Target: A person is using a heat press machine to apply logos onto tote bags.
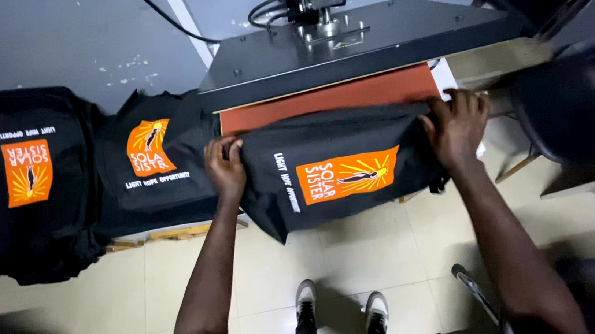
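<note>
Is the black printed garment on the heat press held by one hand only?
No: the left hand and right hand each hold an edge of the garment.

Black fabric bag (335, 174) with orange rectangular print, lying flat, draped over the front edge of the red press pad (334, 97)

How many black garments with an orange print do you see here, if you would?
3: one held by both hands at the press, one left of it, one far left. Stacks may hide more.

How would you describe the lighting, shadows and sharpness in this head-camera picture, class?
Head view: dim, uneven light; the black garment held by the left hand and right hand loses its folds in darkness; soft shadows on the floor tiles; corners fall dark; edges look slightly soft.
</note>
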